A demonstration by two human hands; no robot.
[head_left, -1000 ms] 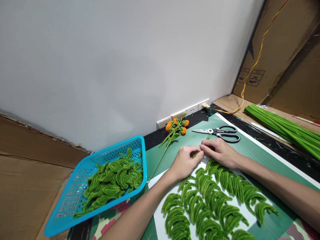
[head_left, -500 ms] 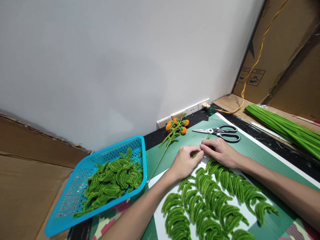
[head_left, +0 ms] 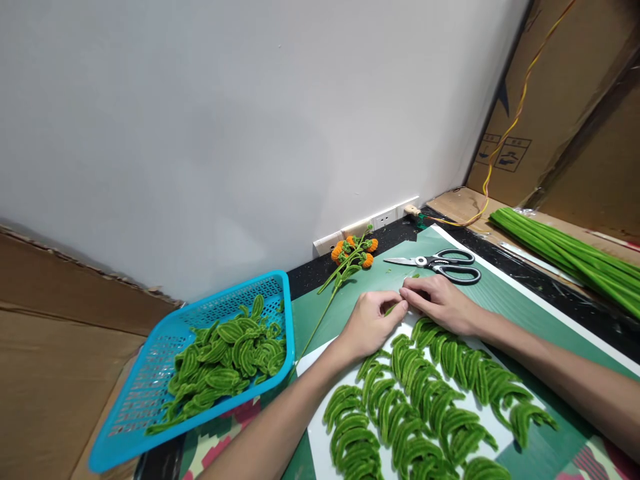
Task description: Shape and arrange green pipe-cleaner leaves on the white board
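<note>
Close together at the far end of the white sheet (head_left: 320, 407), my two hands meet at the fingertips. My left hand (head_left: 374, 321) is curled, with a bit of green fuzzy pipe-cleaner piece showing inside its fingers. Thumb and fingers of my right hand (head_left: 440, 303) are pinched at the same spot; the fingers hide most of what is there. Rows of curved green pipe-cleaner leaves (head_left: 417, 373) lie on the sheet just below my hands. Beyond my right hand, scissors (head_left: 433, 263) rest on the green mat with blades slightly parted.
A blue plastic basket (head_left: 293, 333) at left holds a heap of green leaves (head_left: 230, 353). An orange-flowered stem (head_left: 345, 267) lies near the wall sockets (head_left: 385, 219). Green pipe-cleaner stems (head_left: 565, 253) are bundled at right. A yellow cable (head_left: 523, 100) hangs by the cardboard.
</note>
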